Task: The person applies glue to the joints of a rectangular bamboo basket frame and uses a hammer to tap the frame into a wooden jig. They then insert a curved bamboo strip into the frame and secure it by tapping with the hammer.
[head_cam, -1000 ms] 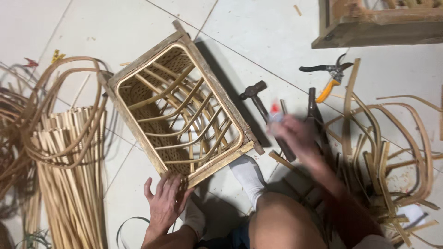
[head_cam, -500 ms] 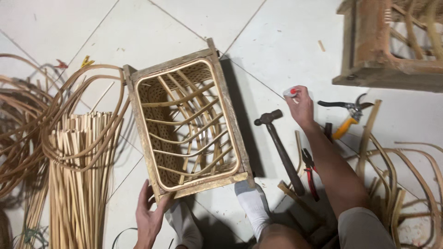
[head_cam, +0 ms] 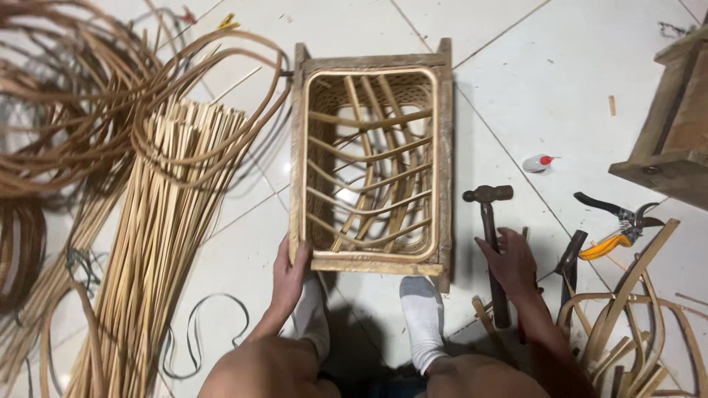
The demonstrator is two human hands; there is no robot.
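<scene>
Item: wooden frame basket (head_cam: 371, 158), held at near-left corner, on tile floor (head_cam: 560, 81).
L hand (head_cam: 289, 269) clasped on frame's corner; R hand (head_cam: 510, 259) closing round hammer (head_cam: 493, 243) handle, grip looks loose. Pruners (head_cam: 616, 225), small glue bottle (head_cam: 537, 163) to the right; cane strips (head_cam: 158, 221) left. Risk: one-corner hold, so frame may skid or twist; socked feet (head_cam: 422, 313) close under hammer.

You are looking straight down at a floor of large, glossy white tiles (head_cam: 560, 81) with thin dark grout lines running diagonally across it. Even, soft light falls on the tiles, and a dim sheen shows on them. At your far right edge stands a piece of rough, weathered brown wooden furniture (head_cam: 675, 140), only its corner and lower rail in view. A small sliver of pale wood (head_cam: 611, 105) lies on the bare tile near it. No walls or windows show.
</scene>
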